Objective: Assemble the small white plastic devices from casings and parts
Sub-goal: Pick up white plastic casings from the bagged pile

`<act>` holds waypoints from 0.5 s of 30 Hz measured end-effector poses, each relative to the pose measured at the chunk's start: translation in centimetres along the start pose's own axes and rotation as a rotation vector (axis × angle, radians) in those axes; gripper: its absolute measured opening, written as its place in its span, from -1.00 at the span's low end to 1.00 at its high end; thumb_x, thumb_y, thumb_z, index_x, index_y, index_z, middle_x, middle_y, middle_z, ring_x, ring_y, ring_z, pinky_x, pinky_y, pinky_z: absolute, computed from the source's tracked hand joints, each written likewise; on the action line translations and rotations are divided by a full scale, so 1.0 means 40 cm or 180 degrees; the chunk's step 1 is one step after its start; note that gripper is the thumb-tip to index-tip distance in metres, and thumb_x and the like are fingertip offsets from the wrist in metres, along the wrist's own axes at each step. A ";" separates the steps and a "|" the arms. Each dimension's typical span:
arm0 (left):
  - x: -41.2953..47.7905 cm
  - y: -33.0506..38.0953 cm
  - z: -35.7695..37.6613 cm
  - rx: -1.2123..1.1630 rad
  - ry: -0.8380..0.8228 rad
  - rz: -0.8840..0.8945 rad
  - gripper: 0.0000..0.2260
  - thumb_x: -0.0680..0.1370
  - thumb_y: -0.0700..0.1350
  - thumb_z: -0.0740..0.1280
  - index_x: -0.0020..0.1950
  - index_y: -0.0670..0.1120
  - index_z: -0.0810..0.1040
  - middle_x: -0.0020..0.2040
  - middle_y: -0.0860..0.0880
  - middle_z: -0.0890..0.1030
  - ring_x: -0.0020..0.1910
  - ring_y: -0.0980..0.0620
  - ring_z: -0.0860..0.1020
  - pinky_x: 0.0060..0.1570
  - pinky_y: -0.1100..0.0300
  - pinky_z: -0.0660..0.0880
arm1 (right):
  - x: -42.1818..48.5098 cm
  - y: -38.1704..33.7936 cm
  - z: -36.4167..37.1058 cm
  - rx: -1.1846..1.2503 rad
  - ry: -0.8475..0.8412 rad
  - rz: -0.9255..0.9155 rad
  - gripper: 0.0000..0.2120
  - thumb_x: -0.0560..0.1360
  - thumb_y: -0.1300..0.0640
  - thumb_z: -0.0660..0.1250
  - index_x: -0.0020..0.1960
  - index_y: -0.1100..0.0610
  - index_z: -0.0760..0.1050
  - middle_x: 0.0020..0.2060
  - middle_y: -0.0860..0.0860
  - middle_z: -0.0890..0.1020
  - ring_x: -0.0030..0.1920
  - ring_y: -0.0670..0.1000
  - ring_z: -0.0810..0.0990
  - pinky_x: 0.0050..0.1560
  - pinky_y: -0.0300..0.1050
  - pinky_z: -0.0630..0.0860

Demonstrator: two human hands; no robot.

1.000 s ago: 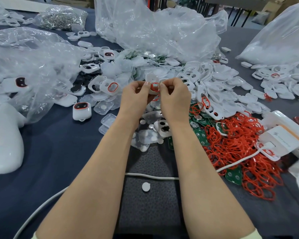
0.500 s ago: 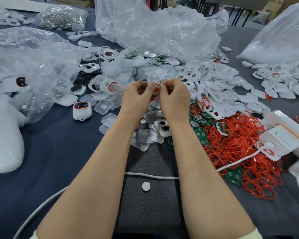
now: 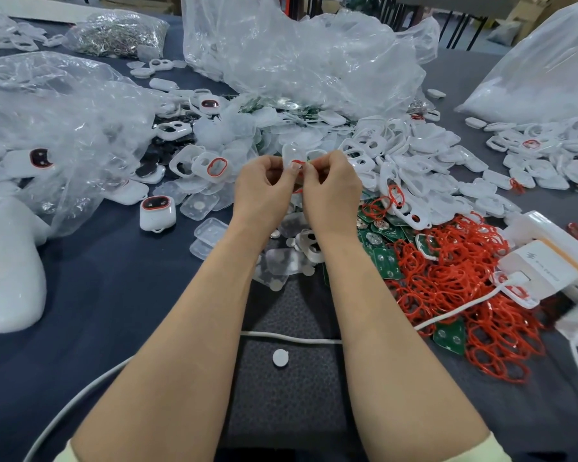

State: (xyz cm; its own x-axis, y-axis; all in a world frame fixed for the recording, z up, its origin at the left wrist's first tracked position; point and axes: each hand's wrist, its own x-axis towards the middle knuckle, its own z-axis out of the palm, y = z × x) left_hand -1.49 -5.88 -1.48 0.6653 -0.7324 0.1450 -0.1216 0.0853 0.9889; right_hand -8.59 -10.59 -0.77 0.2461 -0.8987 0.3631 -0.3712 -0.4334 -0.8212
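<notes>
Head view, casing (image 3: 289,152) pinched between fingers (image 3: 314,169)

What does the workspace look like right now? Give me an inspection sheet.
Surface: dark blue cloth, with a grey mat at the near edge.
Job's things: white casing with a red ring, held up; heap of casings, loose red rings, green boards, one closed device.
Clutter: crumpled clear bags, bag of metal parts.
Hands: left hand and right hand both pinch the white casing.
Cables: white cable crosses the mat to a white charger.
Surroundings: dark furniture legs beyond the table.
</notes>
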 end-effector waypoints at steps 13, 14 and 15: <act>0.000 0.004 -0.022 -0.0900 -0.0468 -0.0098 -0.89 0.60 -0.26 0.26 -0.04 -0.14 0.57 -0.25 0.05 0.70 -0.16 0.13 0.67 -0.10 0.35 0.56 | 0.043 0.022 -0.057 0.3135 -0.1285 0.1837 -0.87 0.56 0.31 0.25 -0.13 0.20 0.52 -0.42 -0.01 0.59 -0.45 -0.13 0.48 -0.44 -0.35 0.45; 0.000 0.004 -0.022 -0.0889 -0.0480 -0.0105 -0.89 0.60 -0.26 0.27 -0.04 -0.14 0.57 -0.23 0.03 0.70 -0.16 0.12 0.67 -0.08 0.33 0.56 | 0.041 0.021 -0.055 0.3138 -0.1235 0.1878 -0.88 0.56 0.32 0.25 -0.11 0.19 0.51 -0.42 -0.01 0.58 -0.45 -0.13 0.47 -0.45 -0.34 0.44; 0.000 0.004 -0.021 -0.0855 -0.0491 -0.0109 -0.90 0.60 -0.26 0.26 -0.03 -0.16 0.57 -0.20 0.00 0.69 -0.15 0.11 0.67 -0.06 0.32 0.57 | 0.040 0.020 -0.053 0.3102 -0.1192 0.1881 -0.90 0.56 0.33 0.25 -0.09 0.19 0.49 -0.40 0.00 0.58 -0.44 -0.12 0.47 -0.45 -0.33 0.44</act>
State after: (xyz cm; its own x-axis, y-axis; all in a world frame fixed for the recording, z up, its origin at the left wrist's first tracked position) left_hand -0.89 -5.27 -1.28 0.5436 -0.8300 0.1251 0.1116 0.2192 0.9693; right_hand -10.39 -12.51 0.09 0.5712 -0.7960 -0.2002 0.2797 0.4181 -0.8643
